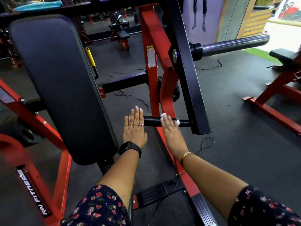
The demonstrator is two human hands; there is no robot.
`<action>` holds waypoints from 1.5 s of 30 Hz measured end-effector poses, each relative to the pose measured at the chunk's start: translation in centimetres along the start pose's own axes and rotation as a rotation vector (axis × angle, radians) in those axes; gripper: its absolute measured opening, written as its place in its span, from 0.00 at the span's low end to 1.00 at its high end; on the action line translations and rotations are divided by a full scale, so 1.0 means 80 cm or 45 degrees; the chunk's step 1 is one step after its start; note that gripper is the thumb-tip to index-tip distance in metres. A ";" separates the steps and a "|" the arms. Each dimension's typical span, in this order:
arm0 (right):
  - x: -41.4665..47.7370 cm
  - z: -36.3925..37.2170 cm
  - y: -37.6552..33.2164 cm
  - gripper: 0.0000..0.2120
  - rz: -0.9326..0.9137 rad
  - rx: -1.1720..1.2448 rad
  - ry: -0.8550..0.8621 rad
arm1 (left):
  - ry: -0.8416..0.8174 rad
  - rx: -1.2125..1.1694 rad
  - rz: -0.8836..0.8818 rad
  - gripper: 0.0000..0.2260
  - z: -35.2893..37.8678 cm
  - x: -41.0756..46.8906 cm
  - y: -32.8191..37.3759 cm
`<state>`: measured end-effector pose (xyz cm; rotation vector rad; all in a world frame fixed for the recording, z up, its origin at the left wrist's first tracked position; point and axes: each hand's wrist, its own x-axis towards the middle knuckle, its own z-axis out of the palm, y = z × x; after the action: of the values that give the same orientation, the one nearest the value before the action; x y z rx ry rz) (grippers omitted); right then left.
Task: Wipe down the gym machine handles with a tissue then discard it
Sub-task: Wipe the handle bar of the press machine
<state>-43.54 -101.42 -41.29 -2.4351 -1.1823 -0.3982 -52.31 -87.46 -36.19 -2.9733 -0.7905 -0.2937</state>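
Note:
A short black handle (pixel 152 121) sticks out sideways from the black arm (pixel 187 70) of a red gym machine. My right hand (pixel 171 132) lies over the handle with straight fingers, pressing a small white tissue (pixel 163 115) that peeks out past my fingertips. My left hand (pixel 134 128) is flat with straight fingers at the handle's free left end, and it holds nothing. Whether it touches the handle end is not visible.
A large black back pad (pixel 57 79) stands close on the left. The red frame post (pixel 151 38) rises behind the handle and a chrome weight bar (pixel 234 44) juts right. A black foot plate (pixel 156 193) and loose cables (pixel 133 97) lie on the rubber floor.

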 end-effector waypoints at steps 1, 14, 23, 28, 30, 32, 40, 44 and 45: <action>-0.006 -0.002 0.010 0.36 0.068 -0.027 0.023 | 0.017 0.021 0.023 0.50 0.003 0.001 0.002; 0.046 -0.033 0.033 0.29 0.373 0.263 -0.200 | 0.102 0.204 0.139 0.52 0.026 0.009 0.022; -0.012 -0.003 0.025 0.28 0.171 0.129 0.033 | 0.118 0.211 0.106 0.50 0.028 0.010 0.024; 0.049 -0.032 0.043 0.25 0.423 0.231 -0.212 | 0.082 0.184 0.097 0.49 0.027 0.009 0.025; 0.050 -0.035 0.043 0.25 0.496 0.317 -0.223 | 0.044 0.161 0.076 0.48 0.024 0.009 0.026; 0.035 -0.034 0.039 0.26 0.453 0.366 -0.176 | 0.029 0.124 0.098 0.45 0.022 0.009 0.029; -0.001 -0.069 0.028 0.19 1.020 1.235 0.127 | 0.043 -0.796 0.197 0.37 0.009 -0.001 0.080; 0.001 -0.099 0.041 0.14 1.377 2.032 0.188 | -0.108 -1.387 -0.043 0.29 -0.009 -0.002 0.110; -0.001 -0.105 0.044 0.12 1.405 2.100 0.205 | -0.141 -1.491 -0.085 0.27 -0.012 -0.001 0.116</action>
<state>-41.42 -107.41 -34.76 -1.1142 0.1915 0.5363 -47.93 -95.66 -35.23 -4.0517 -0.9590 -0.8532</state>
